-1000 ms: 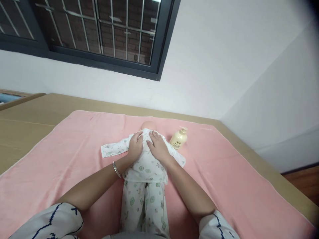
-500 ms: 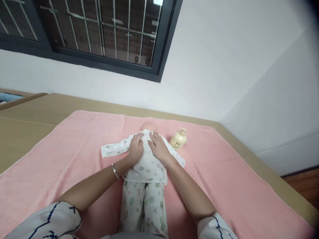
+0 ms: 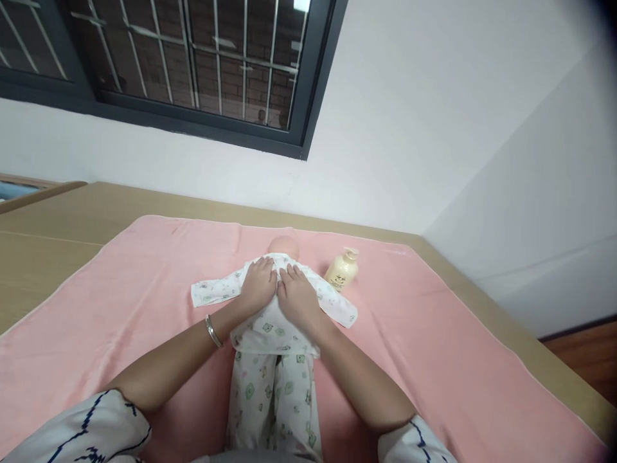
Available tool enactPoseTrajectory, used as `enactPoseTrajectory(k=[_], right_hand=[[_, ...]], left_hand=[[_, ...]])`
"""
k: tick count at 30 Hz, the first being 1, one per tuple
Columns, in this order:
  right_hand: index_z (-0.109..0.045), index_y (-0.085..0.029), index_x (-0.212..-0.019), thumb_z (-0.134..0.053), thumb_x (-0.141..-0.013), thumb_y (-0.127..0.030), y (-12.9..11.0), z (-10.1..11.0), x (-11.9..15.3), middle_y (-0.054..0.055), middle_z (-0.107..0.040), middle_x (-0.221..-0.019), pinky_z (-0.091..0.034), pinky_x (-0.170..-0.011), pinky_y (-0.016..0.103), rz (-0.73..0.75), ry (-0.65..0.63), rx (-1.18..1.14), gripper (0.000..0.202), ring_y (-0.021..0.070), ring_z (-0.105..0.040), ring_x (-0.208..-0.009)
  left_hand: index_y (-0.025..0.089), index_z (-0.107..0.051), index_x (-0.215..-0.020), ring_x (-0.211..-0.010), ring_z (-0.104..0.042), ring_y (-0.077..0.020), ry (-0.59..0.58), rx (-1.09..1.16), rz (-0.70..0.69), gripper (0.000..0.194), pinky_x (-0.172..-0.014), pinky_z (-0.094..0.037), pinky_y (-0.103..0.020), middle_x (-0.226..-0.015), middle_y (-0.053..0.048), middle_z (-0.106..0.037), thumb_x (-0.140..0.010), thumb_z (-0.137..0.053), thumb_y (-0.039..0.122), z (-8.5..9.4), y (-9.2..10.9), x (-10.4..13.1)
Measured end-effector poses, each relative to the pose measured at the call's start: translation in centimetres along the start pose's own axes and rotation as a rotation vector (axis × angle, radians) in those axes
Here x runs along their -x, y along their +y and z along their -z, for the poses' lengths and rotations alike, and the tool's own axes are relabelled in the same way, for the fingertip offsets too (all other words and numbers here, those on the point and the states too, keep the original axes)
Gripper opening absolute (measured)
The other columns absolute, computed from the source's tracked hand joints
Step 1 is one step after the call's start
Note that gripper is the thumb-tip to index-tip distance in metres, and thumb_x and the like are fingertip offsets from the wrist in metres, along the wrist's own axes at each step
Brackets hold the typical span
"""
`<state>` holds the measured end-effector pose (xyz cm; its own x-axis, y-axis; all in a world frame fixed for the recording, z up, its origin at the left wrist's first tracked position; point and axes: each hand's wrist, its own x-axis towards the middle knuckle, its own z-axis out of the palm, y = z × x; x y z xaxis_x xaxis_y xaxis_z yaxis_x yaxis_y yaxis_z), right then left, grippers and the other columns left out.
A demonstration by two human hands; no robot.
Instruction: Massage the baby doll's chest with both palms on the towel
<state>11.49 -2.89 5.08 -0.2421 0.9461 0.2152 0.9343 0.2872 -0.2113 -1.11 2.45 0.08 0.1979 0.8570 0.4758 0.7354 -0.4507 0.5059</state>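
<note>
A doll with a bald pinkish head [image 3: 284,245] lies on a pink cloth [image 3: 159,257], dressed in a white patterned top [image 3: 274,331] and matching trousers [image 3: 296,392]. My left hand [image 3: 259,283] rests flat on the upper part of the top, a silver bangle on its wrist. Beside it, my right hand [image 3: 297,292] lies flat on the same garment, fingers extended toward the head. Neither hand grips anything. The doll's sleeves spread out to both sides. Just right of the doll, a pale yellow pump bottle [image 3: 343,270] is on the cloth.
The pink cloth covers much of a wooden surface [image 3: 125,199]. Behind it rise a white wall [image 3: 376,128] and a dark-framed window [image 3: 303,83] with metal bars. A wooden edge with blue fabric shows at far left.
Both hands have shifted on the top, coming closer together, with my right hand a little lower. The sleeve on the right now shows more fully. The view has moved slightly.
</note>
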Motion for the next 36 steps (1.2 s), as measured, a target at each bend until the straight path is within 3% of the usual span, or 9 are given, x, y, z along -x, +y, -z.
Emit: enactPoseTrajectory(k=[6, 10, 15, 23, 26, 31, 36], right_hand=[[-0.042, -0.005, -0.142, -0.029, -0.1, -0.035, 2.6, 0.2, -1.9, 0.018, -0.041, -0.148, -0.024, -0.116, 0.04, -0.121, -0.012, -0.067, 0.053, 0.0254, -0.034, -0.141], [-0.041, -0.002, -0.142, -0.03, -0.099, -0.029, 0.9, 0.3, -0.8, 0.02, -0.046, -0.144, -0.024, -0.115, 0.042, -0.124, -0.009, 0.045, 0.052, 0.0278, -0.037, -0.139], [-0.051, -0.004, -0.135, -0.033, -0.097, -0.026, -0.6, 0.6, 0.4, 0.021, -0.052, -0.138, -0.026, -0.114, 0.04, -0.055, -0.016, 0.08, 0.047, 0.0287, -0.042, -0.135], [-0.045, -0.008, -0.139, -0.031, -0.099, -0.032, 2.5, 0.4, -1.9, 0.016, -0.044, -0.147, -0.025, -0.114, 0.042, -0.098, -0.017, -0.075, 0.049, 0.0252, -0.037, -0.138], [-0.041, -0.005, -0.141, -0.028, -0.099, -0.028, 1.5, 0.3, -1.3, 0.019, -0.042, -0.148, -0.023, -0.115, 0.045, -0.122, -0.022, -0.016, 0.05, 0.0282, -0.036, -0.139], [-0.044, -0.002, -0.14, -0.035, -0.096, -0.028, -0.6, 0.6, 0.4, 0.022, -0.043, -0.146, -0.023, -0.116, 0.041, -0.035, -0.047, 0.038, 0.051, 0.0305, -0.034, -0.139], [-0.044, -0.011, -0.141, -0.027, -0.099, -0.026, 1.3, 0.3, -0.9, 0.014, -0.044, -0.147, -0.024, -0.115, 0.04, -0.042, -0.013, -0.039, 0.049, 0.0236, -0.035, -0.14]], left_hand=[[0.005, -0.053, -0.129, -0.135, -0.043, -0.0287, 0.03, -0.025, -0.064, 0.045, -0.115, -0.028, -0.047, -0.137, -0.02, -0.054, -0.091, -0.035, 0.019, -0.2, 2.1, 1.6], [0.008, -0.054, -0.129, -0.133, -0.045, -0.0284, -0.022, -0.021, -0.02, 0.045, -0.113, -0.032, -0.046, -0.136, -0.018, -0.056, -0.089, -0.04, 0.023, 0.5, 1.0, 0.5], [0.01, -0.054, -0.128, -0.133, -0.045, -0.0298, -0.038, -0.064, 0.002, 0.043, -0.111, -0.033, -0.048, -0.135, -0.018, -0.057, -0.09, -0.04, 0.025, 0.6, 0.3, -0.1], [0.009, -0.054, -0.128, -0.136, -0.041, -0.0309, 0.029, -0.067, -0.085, 0.044, -0.112, -0.031, -0.048, -0.137, -0.019, -0.055, -0.091, -0.037, 0.022, 0.0, 2.5, 2.0], [0.01, -0.056, -0.128, -0.135, -0.043, -0.0297, -0.009, -0.03, -0.072, 0.044, -0.113, -0.03, -0.047, -0.136, -0.018, -0.056, -0.089, -0.04, 0.022, 0.4, 1.9, 1.3], [0.012, -0.056, -0.127, -0.134, -0.045, -0.0288, -0.072, 0.001, 0.008, 0.043, -0.113, -0.029, -0.047, -0.137, -0.016, -0.056, -0.09, -0.039, 0.026, 0.9, 0.5, 0.0], [0.013, -0.053, -0.131, -0.135, -0.042, -0.0296, -0.016, 0.01, 0.028, 0.045, -0.114, -0.026, -0.051, -0.138, -0.016, -0.055, -0.091, -0.038, 0.026, 0.3, 0.7, 0.3]])
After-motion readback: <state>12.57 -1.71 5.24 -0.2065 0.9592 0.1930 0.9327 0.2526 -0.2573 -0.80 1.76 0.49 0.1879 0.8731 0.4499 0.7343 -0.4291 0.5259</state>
